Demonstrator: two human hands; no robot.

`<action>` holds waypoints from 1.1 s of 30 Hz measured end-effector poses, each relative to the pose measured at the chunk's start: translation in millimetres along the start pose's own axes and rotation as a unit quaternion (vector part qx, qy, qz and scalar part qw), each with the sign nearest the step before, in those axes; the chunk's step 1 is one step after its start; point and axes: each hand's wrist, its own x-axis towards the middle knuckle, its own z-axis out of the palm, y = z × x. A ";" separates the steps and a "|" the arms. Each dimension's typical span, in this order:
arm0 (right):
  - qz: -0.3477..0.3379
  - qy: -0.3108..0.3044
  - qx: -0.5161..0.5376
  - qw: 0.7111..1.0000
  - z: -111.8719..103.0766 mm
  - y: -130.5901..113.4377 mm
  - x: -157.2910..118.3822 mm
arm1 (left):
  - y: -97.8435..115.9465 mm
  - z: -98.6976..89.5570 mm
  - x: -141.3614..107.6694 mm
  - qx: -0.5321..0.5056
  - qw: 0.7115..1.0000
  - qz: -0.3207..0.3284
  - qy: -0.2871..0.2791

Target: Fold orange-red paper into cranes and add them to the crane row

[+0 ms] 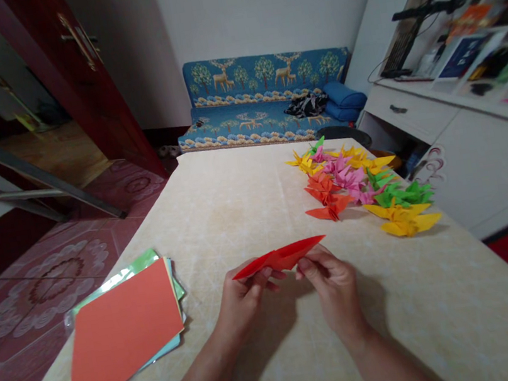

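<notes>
A partly folded piece of red origami paper [287, 255] is held just above the table, its long pointed ends spreading left and right. My left hand [247, 290] pinches its left half between thumb and fingers. On the other half, my right hand [328, 275] grips the lower edge with thumb and forefinger. Beyond my right hand lie several folded paper pieces in rows: red ones [323, 188], pink ones [349, 173], green ones [405, 194] and yellow ones [404, 219]. To the left rests a stack of coloured paper with a red-orange sheet [125, 334] on top.
The table [233, 212] has a pale patterned cover. Behind it stands a blue sofa [243, 116] with a deer print. A white cabinet [480, 137] runs along the right, and a dark red door [80, 83] stands at the left near a metal ladder [31, 166].
</notes>
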 end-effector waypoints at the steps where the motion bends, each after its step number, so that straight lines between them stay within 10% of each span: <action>1: -0.004 0.002 -0.002 1.000 -0.4 0.0 -0.4 | 0.7 0.6 0.0 -0.005 1.000 -0.003 -0.003; 16: -0.032 -0.034 -0.021 0.999 0.6 -4.5 -1.9 | 8.7 5.0 -8.1 -0.062 0.998 -0.011 -0.022; 25: -0.060 -0.007 -0.078 0.995 -1.0 2.7 -5.2 | 1.8 13.3 -3.9 -0.084 0.994 -0.032 0.068; 33: -0.077 -0.052 -0.071 0.993 1.9 -3.3 -10.3 | 4.0 7.7 -6.7 -0.008 1.000 -0.010 0.012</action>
